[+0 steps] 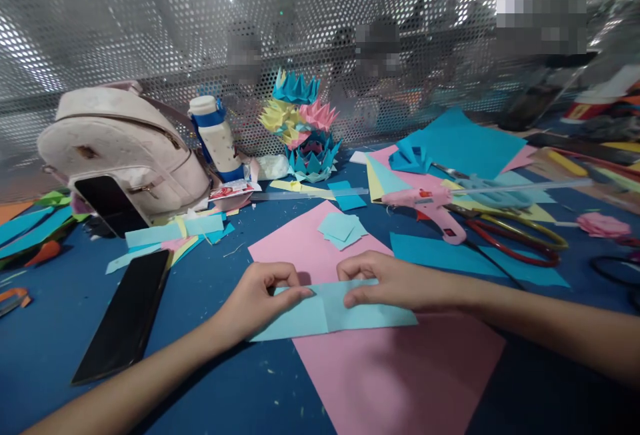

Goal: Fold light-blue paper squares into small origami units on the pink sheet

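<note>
Both hands grip the top edge of a light blue paper strip [300,318] with a crease down its middle. My left hand [267,291] pinches it left of the crease, thumb in front and fingers curled behind. To the right of the crease, my right hand [377,280] pinches the same edge. Beneath the strip lies a large pink paper sheet [400,375]. Several small light blue paper pieces [343,229] are stacked on the pink sheet, just beyond my hands.
A pink glue gun [425,201], red-handled scissors [515,241] and a blue paper strip [480,260] lie to the right. On the left are a black phone [125,315] and a pale backpack [125,135]. Behind stand a bottle [217,138] and folded-paper flowers [313,151].
</note>
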A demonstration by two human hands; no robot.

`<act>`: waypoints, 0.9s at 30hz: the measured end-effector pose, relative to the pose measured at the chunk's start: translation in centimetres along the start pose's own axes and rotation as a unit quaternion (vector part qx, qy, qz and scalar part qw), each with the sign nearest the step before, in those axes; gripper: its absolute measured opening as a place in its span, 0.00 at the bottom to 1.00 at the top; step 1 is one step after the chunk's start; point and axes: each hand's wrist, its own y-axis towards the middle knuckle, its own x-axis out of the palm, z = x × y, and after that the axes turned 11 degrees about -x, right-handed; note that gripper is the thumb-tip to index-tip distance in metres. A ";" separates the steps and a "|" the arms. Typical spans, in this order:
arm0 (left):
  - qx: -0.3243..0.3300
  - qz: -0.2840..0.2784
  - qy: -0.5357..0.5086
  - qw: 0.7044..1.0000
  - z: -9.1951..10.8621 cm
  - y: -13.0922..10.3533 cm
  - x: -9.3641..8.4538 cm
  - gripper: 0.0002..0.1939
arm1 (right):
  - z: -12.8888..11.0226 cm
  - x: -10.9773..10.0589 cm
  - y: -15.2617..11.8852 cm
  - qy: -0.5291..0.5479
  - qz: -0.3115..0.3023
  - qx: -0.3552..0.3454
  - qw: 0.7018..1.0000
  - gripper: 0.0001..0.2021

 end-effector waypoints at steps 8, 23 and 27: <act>-0.010 0.002 -0.029 1.000 -0.1 0.1 0.0 0.17 | 0.5 -0.4 0.1 -0.024 -0.001 -0.008 1.000 0.14; -0.031 0.031 -0.054 0.998 -0.5 0.3 -0.1 0.15 | 0.9 -1.2 -0.3 0.184 0.021 -0.007 0.983 0.19; -0.037 0.070 -0.102 0.992 -1.0 0.5 -0.2 0.13 | 1.3 -2.2 -0.4 0.315 0.042 -0.036 0.948 0.24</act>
